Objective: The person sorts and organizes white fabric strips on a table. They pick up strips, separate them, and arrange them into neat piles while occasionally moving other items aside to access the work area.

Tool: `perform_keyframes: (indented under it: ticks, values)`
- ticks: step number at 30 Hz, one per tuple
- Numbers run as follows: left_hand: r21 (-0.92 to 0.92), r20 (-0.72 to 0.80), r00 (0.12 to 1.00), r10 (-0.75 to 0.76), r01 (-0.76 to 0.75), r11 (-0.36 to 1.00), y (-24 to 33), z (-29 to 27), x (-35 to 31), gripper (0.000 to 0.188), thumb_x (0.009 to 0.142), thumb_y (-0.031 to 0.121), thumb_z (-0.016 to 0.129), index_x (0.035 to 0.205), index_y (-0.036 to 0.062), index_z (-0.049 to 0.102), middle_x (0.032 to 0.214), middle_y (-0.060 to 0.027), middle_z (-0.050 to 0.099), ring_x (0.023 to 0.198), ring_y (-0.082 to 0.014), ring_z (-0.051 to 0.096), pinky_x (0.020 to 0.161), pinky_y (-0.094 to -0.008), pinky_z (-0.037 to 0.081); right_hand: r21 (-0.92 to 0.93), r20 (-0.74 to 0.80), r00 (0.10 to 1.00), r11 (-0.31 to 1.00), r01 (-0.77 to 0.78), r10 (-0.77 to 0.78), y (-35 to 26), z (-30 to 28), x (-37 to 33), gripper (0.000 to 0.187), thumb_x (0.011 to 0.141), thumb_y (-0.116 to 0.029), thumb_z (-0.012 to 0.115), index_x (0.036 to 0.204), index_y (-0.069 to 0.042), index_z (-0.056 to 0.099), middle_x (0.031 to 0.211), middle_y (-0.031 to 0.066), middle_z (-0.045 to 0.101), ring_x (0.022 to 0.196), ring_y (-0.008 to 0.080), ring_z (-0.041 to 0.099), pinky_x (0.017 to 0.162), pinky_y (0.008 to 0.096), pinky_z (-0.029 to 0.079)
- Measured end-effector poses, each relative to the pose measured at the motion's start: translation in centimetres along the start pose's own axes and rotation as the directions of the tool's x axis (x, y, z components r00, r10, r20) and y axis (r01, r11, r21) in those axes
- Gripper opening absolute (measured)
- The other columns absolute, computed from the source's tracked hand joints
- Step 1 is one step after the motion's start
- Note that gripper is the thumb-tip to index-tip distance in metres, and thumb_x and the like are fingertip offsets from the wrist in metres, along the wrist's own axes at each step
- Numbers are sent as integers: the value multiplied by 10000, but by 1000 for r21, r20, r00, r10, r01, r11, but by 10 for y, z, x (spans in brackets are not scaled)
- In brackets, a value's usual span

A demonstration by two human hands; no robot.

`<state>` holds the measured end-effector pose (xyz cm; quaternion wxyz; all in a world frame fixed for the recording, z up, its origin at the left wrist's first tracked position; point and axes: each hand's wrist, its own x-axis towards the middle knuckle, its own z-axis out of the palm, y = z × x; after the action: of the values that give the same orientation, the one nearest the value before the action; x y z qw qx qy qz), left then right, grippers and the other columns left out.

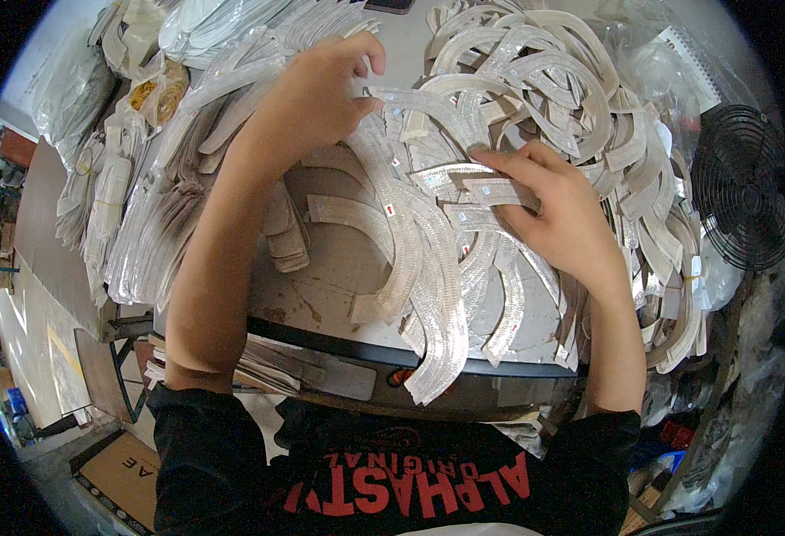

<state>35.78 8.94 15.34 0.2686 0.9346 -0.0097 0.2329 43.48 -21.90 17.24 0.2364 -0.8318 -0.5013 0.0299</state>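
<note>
Curved strips [433, 304] on table [308, 290]; bag [157, 66] holds yellow bits [143, 95].

black t-shirt [272, 438] with short sleeves [198, 438], large red lettering [370, 489] across the front; left hand [330, 85] and right hand [553, 198] bare.

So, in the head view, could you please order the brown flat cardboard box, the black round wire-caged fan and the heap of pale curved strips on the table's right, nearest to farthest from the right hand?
1. Heap of pale curved strips: beside the right hand
2. Black fan: farther right
3. Brown cardboard box: lower left
</note>
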Motion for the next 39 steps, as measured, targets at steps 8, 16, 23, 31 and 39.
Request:
perform_keyframes:
  ticks: [8, 16, 23, 31, 39]
  values:
    - [96, 190, 966, 175, -196, 976, 13, -6, -9, 321, 813, 144, 848, 1131, 144, 807, 1045, -126, 668, 1003, -336, 661, 933, -415, 520, -39, 65, 998, 999, -23, 26, -5, 0, -2, 592, 868, -71, 700, 1432, -247, 674, 992, 135, 597, 851, 331, 671, 783, 438, 562]
    - [53, 224, 942, 251, -269, 962, 6, 3, -8, 390, 820, 107, 816, 1206, 157, 791, 1055, -145, 674, 1032, -354, 654, 951, -429, 516, -64, 102, 994, 997, -33, 39, -5, 1, -2, 638, 868, -78, 696, 1479, -250, 631, 989, 151, 573, 833, 346, 657, 770, 444, 548]
    - [14, 232, 946, 227, -237, 971, 8, 0, -6, 240, 836, 130, 816, 1072, 101, 776, 1045, -130, 706, 1000, -326, 676, 902, -411, 536, -71, 91, 995, 997, -31, 37, -5, 5, -5, 668, 854, -66, 682, 1490, -263, 628, 1003, 142, 568, 833, 327, 638, 770, 415, 536]
    - [78, 153, 987, 55, -67, 995, 20, -3, 1, 267, 889, 217, 822, 1099, 66, 752, 1069, -122, 731, 939, -300, 696, 843, -399, 557, -6, 25, 999, 1000, 27, -27, -12, -3, -7, 572, 878, -177, 728, 1438, -232, 628, 1101, 141, 620, 888, 378, 699, 777, 469, 596]
    - [121, 95, 983, 158, -169, 978, 18, 25, -3, 443, 868, 232, 850, 1273, 105, 722, 1035, -139, 705, 903, -279, 671, 811, -385, 543, -309, -374, 897, 880, -360, 236, 27, -14, 5, 422, 868, -257, 793, 1262, -128, 712, 1170, 140, 711, 966, 409, 728, 799, 520, 596]
